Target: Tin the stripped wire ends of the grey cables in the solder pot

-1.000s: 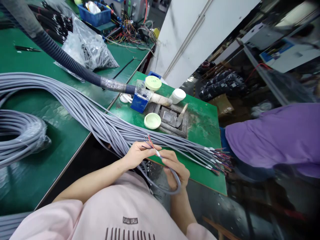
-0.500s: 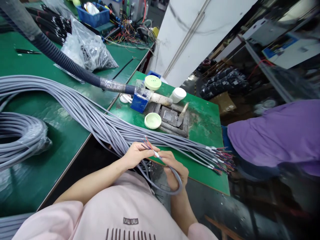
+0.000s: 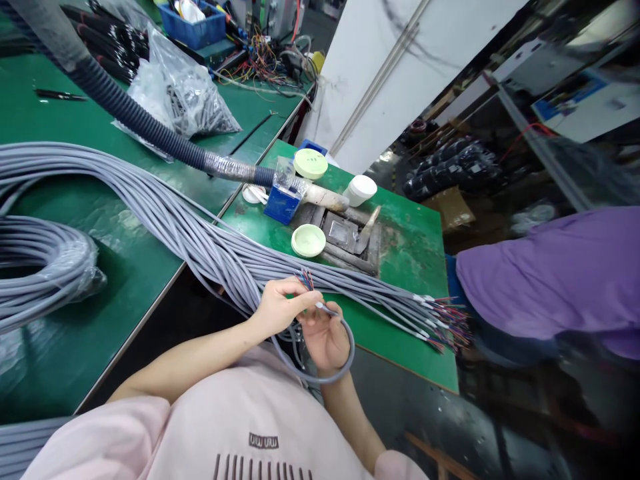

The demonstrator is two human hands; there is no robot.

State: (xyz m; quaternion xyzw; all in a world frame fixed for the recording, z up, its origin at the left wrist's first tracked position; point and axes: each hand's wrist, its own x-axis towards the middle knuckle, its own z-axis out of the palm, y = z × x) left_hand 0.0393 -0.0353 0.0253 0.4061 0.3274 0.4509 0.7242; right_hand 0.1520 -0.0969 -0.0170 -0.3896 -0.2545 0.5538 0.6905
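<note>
Apparently working at the coloured wires (image 3: pixel 307 279) of one grey cable (image 3: pixel 352 347) at centre frame, pinched in the left hand (image 3: pixel 279 307) and crossing the half-curled right hand (image 3: pixel 327 343), with grip unclear there, likely calling next for steady fingertips

1. We see smooth, matt grey plastic on the held cable (image 3: pixel 325 381) and the cable bundle (image 3: pixel 215 247).
2. Our green table (image 3: pixel 417 247) looks smooth and faintly glossy, roughened by grime near the shiny, metal-looking plate (image 3: pixel 341 232).
3. We note ribbed plastic on the hose (image 3: pixel 145 123), glossy crinkled plastic on the bag (image 3: pixel 200 100).
4. Our pink shirt (image 3: pixel 235 407) and the purple top (image 3: pixel 550 273) are matt cloth.
</note>
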